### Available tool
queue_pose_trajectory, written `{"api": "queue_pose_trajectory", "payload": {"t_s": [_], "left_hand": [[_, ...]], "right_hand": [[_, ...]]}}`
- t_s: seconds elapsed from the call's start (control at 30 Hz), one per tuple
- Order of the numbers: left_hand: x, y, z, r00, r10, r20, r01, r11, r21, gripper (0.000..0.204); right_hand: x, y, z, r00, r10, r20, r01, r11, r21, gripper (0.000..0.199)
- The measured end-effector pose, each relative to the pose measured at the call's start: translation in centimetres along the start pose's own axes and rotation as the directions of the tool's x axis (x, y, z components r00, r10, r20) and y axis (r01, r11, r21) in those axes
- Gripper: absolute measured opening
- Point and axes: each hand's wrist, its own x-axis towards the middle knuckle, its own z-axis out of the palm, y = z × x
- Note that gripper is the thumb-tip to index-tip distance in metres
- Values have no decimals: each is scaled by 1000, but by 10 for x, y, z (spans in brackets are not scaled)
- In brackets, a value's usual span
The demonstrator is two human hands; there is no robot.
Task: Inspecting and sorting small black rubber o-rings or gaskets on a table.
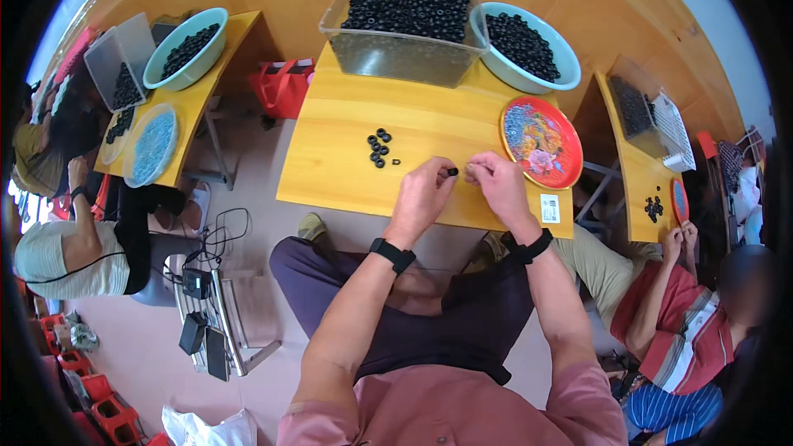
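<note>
Over the near edge of the yellow table, my left hand [423, 195] pinches a small black ring-shaped part [452, 172] between thumb and fingertips. Close by on its right, my right hand [500, 185] has thumb and fingers pressed together; what they hold, if anything, is too small to make out. A gap separates the two hands. Left of them lies a loose group of several black ring parts [379, 149], with a single one [396, 162] nearest my left hand. Beyond my right hand sits a red flowered tray [570, 172] with a pile of small silvery pieces [519, 122] on its left side.
A clear plastic bin [396, 59] and a pale green basin [563, 78], both holding black rings, stand at the table's back. A white label [550, 208] is at the right front edge. People work at side tables. A metal stand [227, 314] with cables is at my left.
</note>
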Motion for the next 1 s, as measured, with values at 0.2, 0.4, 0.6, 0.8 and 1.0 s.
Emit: {"api": "queue_pose_trajectory", "payload": {"t_s": [0.2, 0.4, 0.6, 0.8, 1.0], "left_hand": [[1, 1, 0, 1000, -3, 5, 3, 1000, 20, 20], [0, 6, -2, 1000, 9, -1, -9, 1000, 6, 21], [1, 2, -4, 1000, -20, 15, 21, 998, -52, 21], [1, -2, -2, 1000, 0, -4, 0, 998, -67, 20], [1, -2, -3, 1000, 14, -16, -15, 998, -60, 19]], "right_hand": [[2, -15, 0, 979, -198, 41, 201, 976, -88, 13], [-3, -28, 6, 950, -309, 45, 312, 929, -197, 11], [-4, -36, 8, 957, -289, 26, 287, 933, -215, 11], [-2, -41, 6, 936, -337, 100, 351, 885, -305, 10], [8, -55, 1, 961, -261, 96, 277, 923, -267, 9]]}}
